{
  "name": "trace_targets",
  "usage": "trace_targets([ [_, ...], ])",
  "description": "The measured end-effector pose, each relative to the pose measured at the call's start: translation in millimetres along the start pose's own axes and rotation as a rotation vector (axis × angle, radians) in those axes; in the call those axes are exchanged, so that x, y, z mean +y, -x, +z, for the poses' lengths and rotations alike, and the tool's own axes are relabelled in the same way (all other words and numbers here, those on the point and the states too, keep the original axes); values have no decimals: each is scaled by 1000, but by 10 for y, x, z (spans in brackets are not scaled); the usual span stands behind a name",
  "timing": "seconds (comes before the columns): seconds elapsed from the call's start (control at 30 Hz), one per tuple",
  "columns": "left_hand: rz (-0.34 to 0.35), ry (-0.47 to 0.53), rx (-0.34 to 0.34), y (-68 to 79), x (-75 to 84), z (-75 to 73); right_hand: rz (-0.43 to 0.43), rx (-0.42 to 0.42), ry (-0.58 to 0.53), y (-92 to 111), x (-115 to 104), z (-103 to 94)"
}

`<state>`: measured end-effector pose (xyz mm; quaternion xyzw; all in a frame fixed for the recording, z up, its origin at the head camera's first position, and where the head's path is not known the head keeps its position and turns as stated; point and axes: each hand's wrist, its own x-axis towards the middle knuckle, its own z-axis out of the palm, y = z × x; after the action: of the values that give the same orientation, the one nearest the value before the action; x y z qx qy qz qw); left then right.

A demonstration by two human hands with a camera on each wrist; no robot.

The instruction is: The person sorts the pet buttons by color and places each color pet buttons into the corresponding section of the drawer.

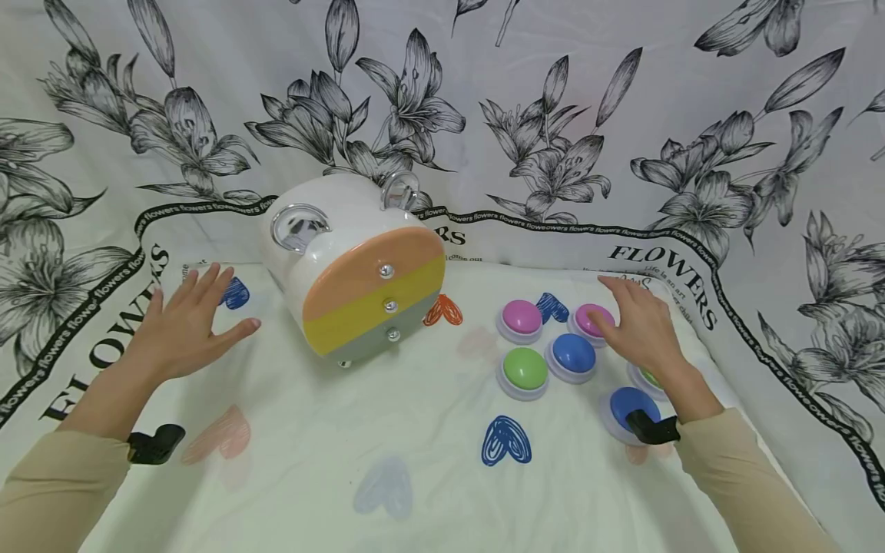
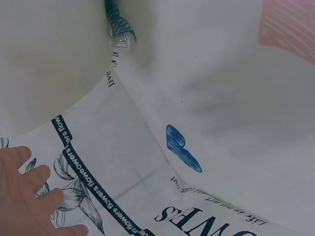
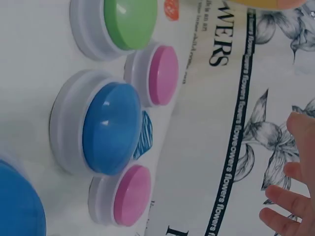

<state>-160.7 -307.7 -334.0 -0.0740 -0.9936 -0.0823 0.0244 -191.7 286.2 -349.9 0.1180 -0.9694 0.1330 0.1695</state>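
Note:
My left hand (image 1: 181, 329), fingers spread and straight, hovers to the left of a white rounded box (image 1: 290, 269) and holds nothing. The box is tilted, and its oval front (image 1: 366, 303) has orange, yellow and grey-green bands with small silver knobs. My right hand (image 1: 643, 326) hangs above several dome push buttons on pale bases, its fingers loosely extended around nothing. Among them are a pink button (image 1: 522, 317), a green button (image 1: 525, 369) and a blue button (image 1: 574, 353). Partly behind the right hand and wrist are another pink button (image 1: 593, 316) and another blue button (image 1: 631, 407).
A pale cloth (image 1: 290, 476) with printed hearts covers the table. Behind and at the sides rises a white fabric (image 1: 470, 177) with black flower prints and a dark lettered band. Two silver-rimmed round parts, including a ring (image 1: 299, 228), stick out from the box top.

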Motion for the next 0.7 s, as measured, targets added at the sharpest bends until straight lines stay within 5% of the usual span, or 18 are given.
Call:
trace_targets([
  [0.7, -53, 194, 122, -33, 31, -27, -126, 141, -173, -201, -582, 112],
])
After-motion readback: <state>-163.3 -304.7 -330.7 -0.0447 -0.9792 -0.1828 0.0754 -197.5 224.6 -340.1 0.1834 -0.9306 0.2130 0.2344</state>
